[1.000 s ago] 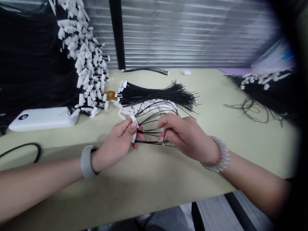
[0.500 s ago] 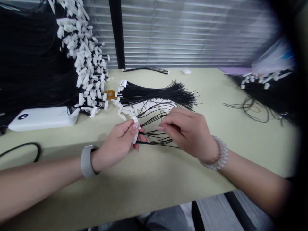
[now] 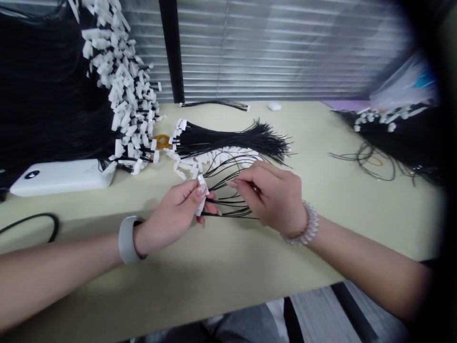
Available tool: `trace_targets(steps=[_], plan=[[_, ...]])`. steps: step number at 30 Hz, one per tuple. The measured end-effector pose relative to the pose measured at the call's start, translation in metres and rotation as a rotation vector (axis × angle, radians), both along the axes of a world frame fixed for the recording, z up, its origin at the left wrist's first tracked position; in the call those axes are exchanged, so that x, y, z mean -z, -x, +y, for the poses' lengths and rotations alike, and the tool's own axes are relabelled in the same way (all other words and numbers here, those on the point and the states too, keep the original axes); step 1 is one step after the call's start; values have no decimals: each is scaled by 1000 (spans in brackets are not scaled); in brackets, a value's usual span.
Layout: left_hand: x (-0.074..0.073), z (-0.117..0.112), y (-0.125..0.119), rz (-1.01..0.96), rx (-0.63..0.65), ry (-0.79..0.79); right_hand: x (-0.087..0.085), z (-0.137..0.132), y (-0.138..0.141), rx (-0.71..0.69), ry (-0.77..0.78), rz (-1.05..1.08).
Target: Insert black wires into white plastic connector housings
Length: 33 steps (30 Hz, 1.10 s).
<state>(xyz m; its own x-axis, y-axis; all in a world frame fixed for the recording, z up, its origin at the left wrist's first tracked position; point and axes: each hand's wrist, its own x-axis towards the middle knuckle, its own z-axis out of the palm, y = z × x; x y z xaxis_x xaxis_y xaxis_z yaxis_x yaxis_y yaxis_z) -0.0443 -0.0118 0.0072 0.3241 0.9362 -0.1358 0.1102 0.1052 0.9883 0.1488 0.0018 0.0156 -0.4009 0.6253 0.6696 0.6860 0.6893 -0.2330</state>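
Note:
My left hand [image 3: 176,209] is closed, pinching several white connectors [image 3: 201,195] whose thin black wires [image 3: 228,202] fan out to the right. My right hand [image 3: 273,195] is closed in a pinch on those black wires just right of the connectors. Both hands hover over the pale green table [image 3: 214,267]. Behind them lies a loose heap of white connectors [image 3: 210,159] and a neat bundle of black wires [image 3: 235,138] with white connectors at its left end.
A big mass of black wires with white connectors [image 3: 117,85] hangs at the left, above a white power bank [image 3: 62,176]. Another wire pile [image 3: 392,138] lies at the right. A roll of tape [image 3: 162,141], a black cable [image 3: 35,221] and window blinds [image 3: 285,47] are also in view.
My right hand has slid left along the black wires toward the connectors, its fingers re-pinching the strands. My left hand has stayed in place with the connectors.

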Motion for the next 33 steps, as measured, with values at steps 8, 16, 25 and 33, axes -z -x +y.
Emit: trace_targets(steps=[8,16,25,33], plan=[[-1,1,0,27,20,-29,2,3,-2,-107,8,-107],[-3,-1,-1,86,53,-88,3,0,6,-99,-8,-214],[4,4,1,-67,-120,-36,-14,6,-8,4,-149,-143],[12,8,3,-182,-216,14,-13,12,-23,-23,246,-714]])
